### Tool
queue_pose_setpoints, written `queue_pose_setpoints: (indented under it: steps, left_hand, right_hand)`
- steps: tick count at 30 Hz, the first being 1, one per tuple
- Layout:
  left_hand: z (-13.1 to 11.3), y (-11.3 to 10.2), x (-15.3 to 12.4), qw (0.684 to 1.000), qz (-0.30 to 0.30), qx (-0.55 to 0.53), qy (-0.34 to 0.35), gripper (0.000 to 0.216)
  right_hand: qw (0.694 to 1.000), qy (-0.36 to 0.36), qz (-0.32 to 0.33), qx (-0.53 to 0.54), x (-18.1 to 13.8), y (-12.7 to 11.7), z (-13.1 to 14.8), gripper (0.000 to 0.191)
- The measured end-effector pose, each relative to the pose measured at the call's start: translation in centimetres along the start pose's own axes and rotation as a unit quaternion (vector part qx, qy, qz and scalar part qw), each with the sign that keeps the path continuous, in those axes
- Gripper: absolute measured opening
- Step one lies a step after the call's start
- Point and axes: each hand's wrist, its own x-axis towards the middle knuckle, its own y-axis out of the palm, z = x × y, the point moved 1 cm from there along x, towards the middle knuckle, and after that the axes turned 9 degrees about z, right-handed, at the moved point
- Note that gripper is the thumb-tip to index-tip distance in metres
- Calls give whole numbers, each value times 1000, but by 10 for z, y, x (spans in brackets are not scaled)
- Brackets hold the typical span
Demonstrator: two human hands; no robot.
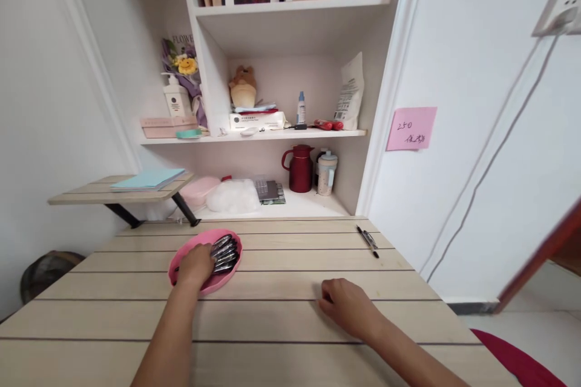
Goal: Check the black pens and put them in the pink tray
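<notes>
Several black-and-clear pens [226, 254] lie bunched in a round pink tray [207, 289] on the left of the table. My left hand [196, 264] reaches into this tray, its fingers curled over the pens' near ends; the fingertips are hidden. My right hand [347, 307] rests on the tabletop to the right of the middle, closed in a loose fist with nothing visible in it. Beyond it, near the table's right edge, lies what looks like a similar pen [368, 241], apart from the hand.
The slatted wooden table [272, 326] meets a white shelf unit [290, 133]. A small raised stand [100, 192] with blue paper [149, 179] is at the back left. On the bottom shelf are a red jug [301, 169], a cup [325, 175] and a white fluffy bundle [232, 196].
</notes>
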Motion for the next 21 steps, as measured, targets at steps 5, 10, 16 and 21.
queue_pose_setpoints:
  steps: [5,10,16,21]
  left_hand:
    - [-9,-15,-3,999,-37,-24,30,22]
    - [-97,20,-33,924,54,-353,136,35]
    - [-187,113,-83,729,282,-603,159,44]
    - [-179,122,-76,723,243,-641,90,48]
  right_hand:
    - [996,-47,-18,70,2,-15,11,21]
    - [900,-156,-88,398,9,-24,29,29]
    - [727,-78,-125,670,18,-14,26,38]
    - [721,-36,-80,687,26,-1,24,32]
